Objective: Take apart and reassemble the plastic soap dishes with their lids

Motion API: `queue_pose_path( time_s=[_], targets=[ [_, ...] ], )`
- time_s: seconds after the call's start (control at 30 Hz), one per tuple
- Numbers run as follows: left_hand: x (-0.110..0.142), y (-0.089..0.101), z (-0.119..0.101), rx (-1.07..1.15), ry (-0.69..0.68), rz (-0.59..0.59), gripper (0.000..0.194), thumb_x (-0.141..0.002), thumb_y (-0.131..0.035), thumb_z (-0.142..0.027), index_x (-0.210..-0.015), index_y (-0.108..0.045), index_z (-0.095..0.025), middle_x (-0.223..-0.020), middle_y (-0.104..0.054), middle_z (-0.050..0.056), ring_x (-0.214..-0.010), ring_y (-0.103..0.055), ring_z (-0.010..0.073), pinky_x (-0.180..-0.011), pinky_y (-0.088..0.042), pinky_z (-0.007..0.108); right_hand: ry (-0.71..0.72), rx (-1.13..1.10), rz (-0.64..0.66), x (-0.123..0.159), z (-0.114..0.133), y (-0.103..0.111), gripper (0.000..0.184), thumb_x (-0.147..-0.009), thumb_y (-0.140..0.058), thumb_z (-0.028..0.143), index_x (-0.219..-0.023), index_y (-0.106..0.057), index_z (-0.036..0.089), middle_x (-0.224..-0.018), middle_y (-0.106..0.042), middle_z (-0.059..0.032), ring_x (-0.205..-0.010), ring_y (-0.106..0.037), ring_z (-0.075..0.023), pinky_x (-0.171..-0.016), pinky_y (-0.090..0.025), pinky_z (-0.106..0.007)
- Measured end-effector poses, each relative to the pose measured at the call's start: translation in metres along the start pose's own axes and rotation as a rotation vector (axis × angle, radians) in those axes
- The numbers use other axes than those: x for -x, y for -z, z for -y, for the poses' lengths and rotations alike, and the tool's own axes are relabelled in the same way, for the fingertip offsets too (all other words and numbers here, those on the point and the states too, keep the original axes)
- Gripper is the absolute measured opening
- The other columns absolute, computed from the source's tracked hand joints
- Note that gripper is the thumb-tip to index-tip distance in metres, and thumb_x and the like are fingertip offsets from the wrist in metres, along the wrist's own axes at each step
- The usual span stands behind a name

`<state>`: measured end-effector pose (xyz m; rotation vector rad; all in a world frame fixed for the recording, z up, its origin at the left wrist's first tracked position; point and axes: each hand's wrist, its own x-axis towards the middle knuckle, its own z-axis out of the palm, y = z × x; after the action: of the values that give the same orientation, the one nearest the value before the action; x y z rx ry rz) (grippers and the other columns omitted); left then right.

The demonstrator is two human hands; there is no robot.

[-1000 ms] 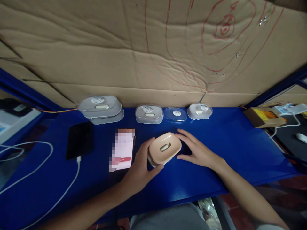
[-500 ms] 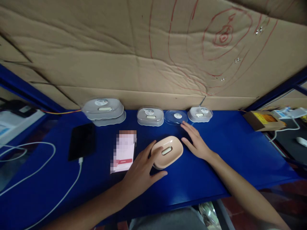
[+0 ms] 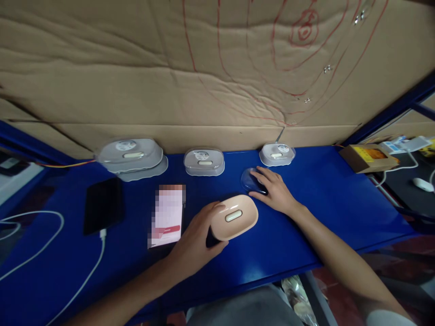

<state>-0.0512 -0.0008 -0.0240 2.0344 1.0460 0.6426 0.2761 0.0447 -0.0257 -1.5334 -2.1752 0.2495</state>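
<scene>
My left hand grips the left end of a peach oval dish, thumb at the near side and fingers at the far side. A pale pill-shaped insert lies in the middle of the dish, which looks slightly raised off the table. To its upper right, my right hand closes over a clear oval plastic lid, thumb at the near edge and fingers across the top. That hand hides part of the lid, including its label.
Along the cardboard wall stand grey oval dishes with clear lids: a stack at left, one mid-table, one at right. A lit phone and a dark cabled device lie left. An open carton sits far right.
My left hand has taken hold of the peach dish, thumb now against its side. My right hand has closed on the clear lid and drawn it nearer, away from the row at the wall.
</scene>
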Motion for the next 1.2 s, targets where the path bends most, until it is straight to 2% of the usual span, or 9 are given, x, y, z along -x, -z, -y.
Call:
queue_pose_path(
  time_s=[0.07,0.17,0.3,0.4,0.57,0.7,0.83,1.0,1.2],
  targets=[
    [-0.002,0.002,-0.001,0.100,0.048,-0.036,0.077,-0.085,-0.080,-0.025,-0.153,-0.044,-0.033,-0.159,-0.052,0.012,-0.150,-0.049,0.0367,-0.127,-0.037,0.058,0.010,-0.151,-0.055,0.002,0.004,0.005,0.064,-0.102,-0.062,0.057,-0.159,-0.046,0.031,-0.162,-0.052,-0.0156,-0.152,-0.048,-0.0370,-0.121,-0.042,-0.064],
    [-0.004,0.005,-0.004,0.349,0.127,-0.046,0.082,-0.084,-0.085,-0.030,-0.152,-0.040,-0.034,-0.160,-0.049,0.013,-0.149,-0.050,0.0366,-0.124,-0.043,0.055,0.173,-0.329,-0.051,0.008,0.024,0.014,0.066,-0.103,-0.061,0.057,-0.162,-0.042,0.032,-0.162,-0.053,-0.0132,-0.152,-0.049,-0.0319,-0.122,-0.045,-0.056],
    [-0.004,0.005,-0.009,0.726,0.189,0.006,0.091,-0.084,-0.088,-0.029,-0.155,-0.033,-0.041,-0.168,-0.039,0.013,-0.145,-0.056,0.0346,-0.112,-0.055,0.047,0.429,-0.208,0.069,0.023,0.059,0.010,0.076,-0.097,-0.067,0.064,-0.160,-0.046,0.028,-0.165,-0.049,-0.0156,-0.155,-0.044,-0.0339,-0.123,-0.042,-0.055],
    [-0.003,0.003,-0.011,0.848,0.192,0.089,0.096,-0.084,-0.087,-0.026,-0.159,-0.031,-0.044,-0.172,-0.034,0.012,-0.147,-0.054,0.0351,-0.112,-0.055,0.047,0.509,-0.092,0.078,0.031,0.075,0.001,0.074,-0.098,-0.065,0.066,-0.157,-0.049,0.025,-0.163,-0.052,-0.0172,-0.156,-0.042,-0.0345,-0.125,-0.038,-0.057],
    [-0.001,-0.002,-0.008,0.936,0.215,0.134,0.100,-0.085,-0.088,-0.025,-0.163,-0.030,-0.046,-0.175,-0.031,0.011,-0.143,-0.058,0.0350,-0.109,-0.057,0.045,0.508,-0.013,0.070,0.034,0.079,-0.005,0.073,-0.100,-0.062,0.066,-0.157,-0.048,0.024,-0.165,-0.049,-0.0175,-0.158,-0.039,-0.0340,-0.124,-0.036,-0.058],
    [0.001,-0.001,-0.010,0.950,0.224,0.170,0.100,-0.084,-0.089,-0.023,-0.164,-0.033,-0.043,-0.174,-0.037,0.010,-0.144,-0.058,0.0329,-0.119,-0.050,0.046,0.482,-0.010,0.072,0.035,0.081,-0.003,0.071,-0.101,-0.060,0.066,-0.156,-0.049,0.022,-0.165,-0.048,-0.0179,-0.159,-0.038,-0.0341,-0.122,-0.039,-0.057],
    [0.004,-0.002,-0.013,0.938,0.240,0.145,0.099,-0.082,-0.091,-0.022,-0.162,-0.037,-0.044,-0.175,-0.036,0.006,-0.151,-0.051,0.0322,-0.122,-0.047,0.045,0.472,-0.030,0.062,0.036,0.086,0.000,0.072,-0.101,-0.058,0.068,-0.155,-0.051,0.021,-0.164,-0.050,-0.0180,-0.157,-0.040,-0.0343,-0.119,-0.042,-0.055],
    [0.006,-0.005,-0.014,0.912,0.246,0.112,0.097,-0.081,-0.093,-0.025,-0.161,-0.041,-0.042,-0.170,-0.044,0.008,-0.150,-0.052,0.0329,-0.122,-0.046,0.048,0.422,-0.060,0.113,0.036,0.090,0.003,0.078,-0.099,-0.056,0.073,-0.156,-0.049,0.021,-0.162,-0.052,-0.0181,-0.152,-0.045,-0.0339,-0.116,-0.046,-0.051],
    [0.003,0.001,-0.015,0.846,0.257,0.060,0.097,-0.076,-0.096,-0.028,-0.158,-0.045,-0.041,-0.170,-0.044,0.007,-0.150,-0.051,0.0341,-0.121,-0.048,0.047,0.493,0.002,0.049,0.037,0.084,-0.007,0.078,-0.097,-0.063,0.070,-0.153,-0.051,0.018,-0.158,-0.053,-0.0212,-0.155,-0.040,-0.0384,-0.123,-0.034,-0.061]
  ],
)
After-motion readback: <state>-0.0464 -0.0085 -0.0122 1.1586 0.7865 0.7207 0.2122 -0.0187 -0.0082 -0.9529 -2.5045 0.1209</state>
